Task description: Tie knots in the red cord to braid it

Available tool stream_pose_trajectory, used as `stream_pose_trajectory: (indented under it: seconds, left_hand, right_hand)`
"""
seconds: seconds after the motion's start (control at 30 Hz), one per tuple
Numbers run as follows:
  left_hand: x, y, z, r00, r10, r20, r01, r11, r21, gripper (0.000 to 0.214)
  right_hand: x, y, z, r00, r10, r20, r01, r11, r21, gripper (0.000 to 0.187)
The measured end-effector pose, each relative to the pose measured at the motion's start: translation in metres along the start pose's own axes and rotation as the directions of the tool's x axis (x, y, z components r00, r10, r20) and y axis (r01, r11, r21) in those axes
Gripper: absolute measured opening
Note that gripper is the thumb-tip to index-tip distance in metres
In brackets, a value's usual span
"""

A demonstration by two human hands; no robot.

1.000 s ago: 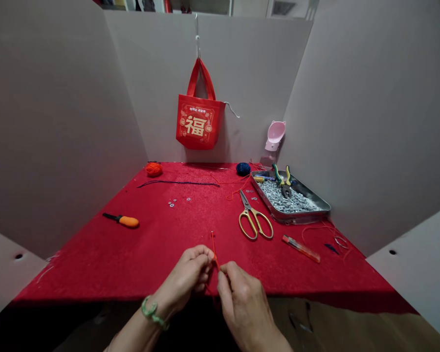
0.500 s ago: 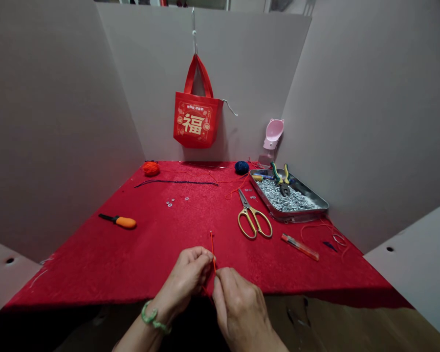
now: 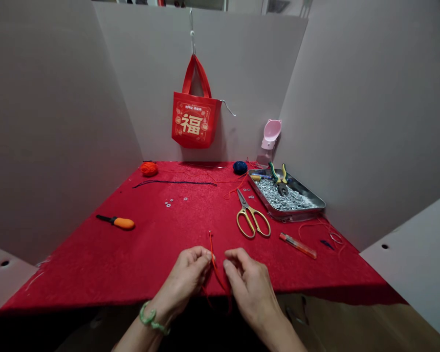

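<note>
My left hand pinches a thin red cord at the near edge of the red felt table; the cord's free end sticks up past the fingertips. A green bead bracelet circles that wrist. My right hand sits just right of it, fingers curled in a pinch on the same cord, which loops down between the two hands and off the table edge.
Gold-handled scissors lie ahead right, beside a metal tray of small metal parts with pliers. An orange-handled tool lies at left. Small washers, a dark cord, orange ball, blue ball and orange cutter are farther off. A red bag hangs behind.
My right hand has shifted right and away from the left, drawing a short stretch of red cord out between them. The left hand has held its place.
</note>
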State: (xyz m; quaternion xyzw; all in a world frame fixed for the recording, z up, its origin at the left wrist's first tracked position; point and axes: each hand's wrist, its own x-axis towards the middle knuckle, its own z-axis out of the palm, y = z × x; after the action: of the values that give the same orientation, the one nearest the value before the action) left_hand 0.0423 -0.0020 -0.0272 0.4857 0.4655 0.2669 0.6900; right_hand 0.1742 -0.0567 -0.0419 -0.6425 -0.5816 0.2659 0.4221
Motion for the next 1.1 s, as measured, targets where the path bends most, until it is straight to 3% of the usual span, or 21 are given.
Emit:
stream_pose_trajectory:
  seconds: [0.1,0.2,0.47,0.63,0.77,0.97,1.1]
  left_hand:
    - [0.001,-0.002,0.000,1.000,0.008,-0.016,-0.008,1.000,0.014,0.030]
    - [0.001,-0.003,0.000,0.999,0.014,-0.032,-0.013,1.000,0.019,0.028]
    - [0.005,-0.008,-0.001,0.998,0.035,-0.058,-0.032,0.998,0.060,0.024]
    - [0.006,-0.013,-0.001,0.991,0.099,-0.095,-0.085,0.986,0.143,0.021]
    - [0.004,-0.013,0.002,0.986,0.139,-0.090,-0.125,0.981,0.151,0.024]
    - [0.006,-0.015,0.002,0.971,0.205,-0.125,-0.178,0.964,0.199,0.025]
    - [0.008,-0.014,0.000,0.983,0.156,-0.101,-0.138,0.977,0.165,0.025]
  right_hand:
    - [0.011,0.001,0.003,0.994,0.079,0.076,-0.087,0.990,0.115,0.025]
    - [0.016,0.002,0.011,0.988,0.074,0.137,-0.099,0.977,0.188,0.024]
    - [0.015,0.002,0.022,0.971,0.135,0.199,-0.195,0.925,0.325,0.024]
    - [0.020,0.004,0.018,0.920,0.234,0.315,-0.341,0.875,0.345,0.021]
    - [0.025,0.008,0.016,0.856,0.255,0.450,-0.446,0.805,0.392,0.023]
    - [0.025,0.005,0.015,0.884,0.225,0.409,-0.443,0.680,0.584,0.012]
    - [0.022,0.001,0.008,0.852,0.206,0.481,-0.492,0.628,0.603,0.010]
